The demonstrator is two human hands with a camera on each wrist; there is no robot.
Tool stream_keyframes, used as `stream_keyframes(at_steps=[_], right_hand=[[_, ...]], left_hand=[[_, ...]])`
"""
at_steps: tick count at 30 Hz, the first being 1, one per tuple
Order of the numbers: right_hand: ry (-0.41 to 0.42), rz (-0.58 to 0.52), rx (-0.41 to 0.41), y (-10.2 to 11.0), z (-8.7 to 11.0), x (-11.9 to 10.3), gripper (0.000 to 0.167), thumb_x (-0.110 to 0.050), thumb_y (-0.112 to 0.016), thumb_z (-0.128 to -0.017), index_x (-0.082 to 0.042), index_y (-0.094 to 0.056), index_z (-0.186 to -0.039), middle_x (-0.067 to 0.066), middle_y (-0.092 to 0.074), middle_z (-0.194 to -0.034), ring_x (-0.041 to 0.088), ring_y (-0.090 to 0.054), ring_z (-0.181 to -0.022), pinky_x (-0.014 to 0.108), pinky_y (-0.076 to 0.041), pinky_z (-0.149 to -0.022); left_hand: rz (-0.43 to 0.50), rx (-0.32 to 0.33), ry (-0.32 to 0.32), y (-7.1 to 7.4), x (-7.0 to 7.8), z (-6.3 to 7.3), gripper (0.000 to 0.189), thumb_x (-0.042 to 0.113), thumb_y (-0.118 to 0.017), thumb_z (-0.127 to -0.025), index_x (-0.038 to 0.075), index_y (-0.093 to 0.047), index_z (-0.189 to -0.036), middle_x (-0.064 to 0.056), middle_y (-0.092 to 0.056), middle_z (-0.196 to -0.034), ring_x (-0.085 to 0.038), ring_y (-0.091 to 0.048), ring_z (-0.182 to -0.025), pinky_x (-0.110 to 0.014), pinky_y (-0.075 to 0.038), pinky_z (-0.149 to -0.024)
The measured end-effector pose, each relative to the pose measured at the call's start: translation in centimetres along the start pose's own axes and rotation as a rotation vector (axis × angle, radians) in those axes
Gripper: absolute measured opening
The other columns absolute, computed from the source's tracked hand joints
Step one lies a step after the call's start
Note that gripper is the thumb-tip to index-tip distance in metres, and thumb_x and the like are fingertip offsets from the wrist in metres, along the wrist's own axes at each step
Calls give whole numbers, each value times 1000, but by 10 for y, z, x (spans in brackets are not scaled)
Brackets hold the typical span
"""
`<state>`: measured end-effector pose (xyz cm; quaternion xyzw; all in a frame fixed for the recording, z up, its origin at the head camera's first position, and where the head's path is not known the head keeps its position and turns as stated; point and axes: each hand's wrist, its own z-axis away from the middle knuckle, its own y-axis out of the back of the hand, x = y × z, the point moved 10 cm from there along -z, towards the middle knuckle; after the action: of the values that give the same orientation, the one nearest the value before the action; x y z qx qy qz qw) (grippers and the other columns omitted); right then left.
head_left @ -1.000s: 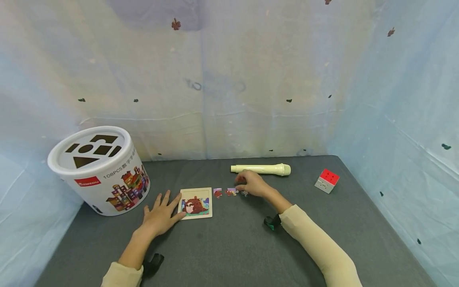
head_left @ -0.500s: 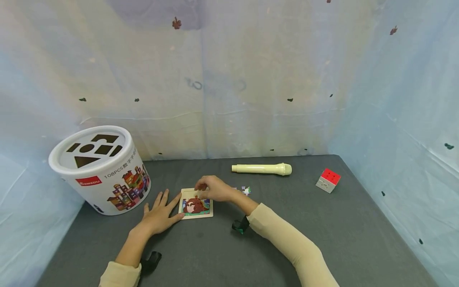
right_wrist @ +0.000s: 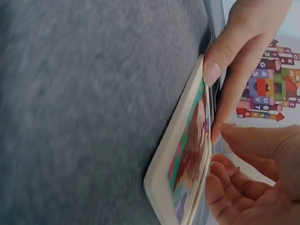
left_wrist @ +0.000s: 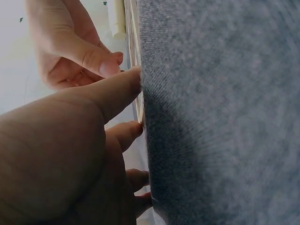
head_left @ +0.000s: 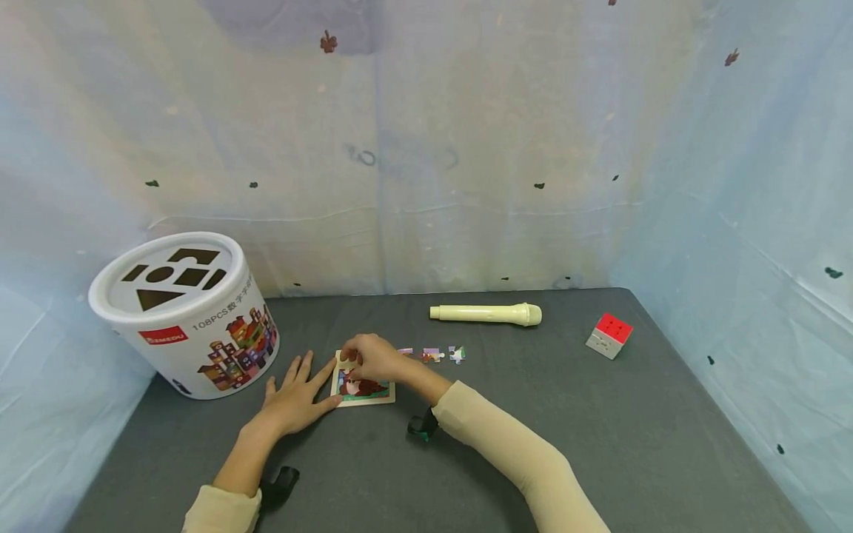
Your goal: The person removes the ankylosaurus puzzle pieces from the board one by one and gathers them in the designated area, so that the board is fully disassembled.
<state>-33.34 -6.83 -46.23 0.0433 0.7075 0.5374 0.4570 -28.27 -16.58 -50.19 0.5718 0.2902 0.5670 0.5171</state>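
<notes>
A square wooden puzzle tray (head_left: 369,401) lies on the grey table, with a brown animal picture in its lower part and bare wood showing along its top. My left hand (head_left: 293,398) is spread flat beside it, thumb and forefinger against its left edge. Over the tray's upper left hovers my right hand (head_left: 375,359), its fingers loosely bent. In the right wrist view, a gap shows between that right hand's thumb (right_wrist: 251,142) and fingers, with nothing seen between them. Right of the tray lie puzzle pieces (head_left: 432,355) in a row, the leftmost partly hidden by my right hand.
A large white block bucket (head_left: 200,326) with shaped holes in its lid stands at the left. A pale yellow toy microphone (head_left: 485,314) lies behind the pieces. To the right sits a red and white cube (head_left: 609,336). Pale curtains hang around the table.
My right hand has moved left from the puzzle pieces to above the tray's upper left. Three loose pieces still lie on the table. My left hand has stayed at the tray's edge.
</notes>
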Motion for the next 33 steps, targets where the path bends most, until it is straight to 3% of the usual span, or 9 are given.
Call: stream_keyframes(at_steps=[7, 18, 33], right_hand=[[-68, -17, 6, -8, -3, 2, 27, -5, -79, -86, -3, -70, -111, 6, -67, -99, 8, -60, -79, 17, -49, -69], [-99, -20, 7, -11, -3, 5, 25, -1, -79, -84, -3, -70, -108, 7, -68, -91, 9, -59, -71, 18, -49, -64], [-109, -2, -8, -14, -2, 2, 25, -2, -81, -82, -5, -72, -105, 6, -68, -94, 8, -59, -75, 18, -49, -66]], left_hand=[[-10, 4, -8, 1, 3, 1, 80, 60, -53, -97, 18, -28, -159, -32, -9, -161, -54, -7, -146, -82, -7, -102], [0, 5, -1, 0, 1, 0, 75, 57, -49, -100, 17, -27, -160, -31, -8, -162, -53, -5, -146, -82, -4, -102], [-20, 12, 12, -2, -2, -2, 74, 53, -53, -99, 18, -28, -159, -31, -10, -161, -53, -8, -146, -82, -7, -102]])
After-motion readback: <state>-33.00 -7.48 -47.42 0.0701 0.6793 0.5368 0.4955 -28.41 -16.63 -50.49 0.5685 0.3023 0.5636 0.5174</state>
